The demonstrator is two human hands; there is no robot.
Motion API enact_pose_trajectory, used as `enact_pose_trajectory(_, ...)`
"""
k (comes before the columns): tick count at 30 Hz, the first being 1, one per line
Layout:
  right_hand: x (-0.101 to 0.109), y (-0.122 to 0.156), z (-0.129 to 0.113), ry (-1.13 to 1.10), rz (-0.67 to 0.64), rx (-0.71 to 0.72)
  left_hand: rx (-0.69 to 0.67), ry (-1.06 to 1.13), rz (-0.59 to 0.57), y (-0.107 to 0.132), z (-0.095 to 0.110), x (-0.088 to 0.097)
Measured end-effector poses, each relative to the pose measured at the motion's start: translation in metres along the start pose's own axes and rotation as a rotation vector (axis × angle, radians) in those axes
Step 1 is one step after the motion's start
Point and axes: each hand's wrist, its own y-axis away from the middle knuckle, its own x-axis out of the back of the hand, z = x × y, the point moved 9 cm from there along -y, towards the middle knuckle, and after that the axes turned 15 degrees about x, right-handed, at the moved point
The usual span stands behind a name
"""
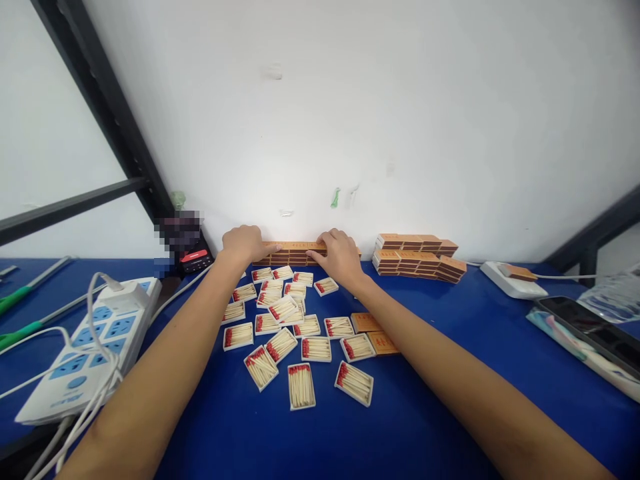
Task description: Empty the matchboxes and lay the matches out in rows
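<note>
Against the wall stands a row of stacked orange matchboxes (293,252) with dark striking sides. My left hand (243,244) grips the row's left end, its thumb lying along the front and top; its other fingers are mostly hidden. Toward the right end, my right hand (341,257) is closed on the matchboxes, thumb in front and fingers over the top and behind. Nearer me lie several open white trays of red-tipped matches (301,387), some overlapping. Two orange matchbox sleeves (385,343) lie beside the trays, partly hidden by my right forearm.
More stacked matchboxes (417,260) stand at the right by the wall. Farther right are a white device (515,280) with a matchbox on it and a dark phone (590,337). A power strip (95,353) with white cables lies left, near green-handled tools (23,333).
</note>
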Motion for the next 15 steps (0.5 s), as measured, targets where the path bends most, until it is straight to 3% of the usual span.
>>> enact_pose_trajectory(4,0.013,-0.002,0.009,-0.007,0.014,-0.029,0.003,0.033,-0.020,-0.003,-0.004,0.000)
enact_pose_trajectory(8,0.043,-0.001,0.041,0.024,0.009,-0.203,-0.015,0.098,-0.136,-0.007,-0.008,-0.004)
enact_pose_trajectory(12,0.051,0.015,0.082,0.042,-0.290,-0.496,0.009,0.147,-0.262,-0.011,-0.017,-0.008)
enact_pose_trajectory(15,0.048,0.027,0.096,0.022,-0.488,-0.589,0.057,0.166,-0.294,-0.016,-0.025,-0.009)
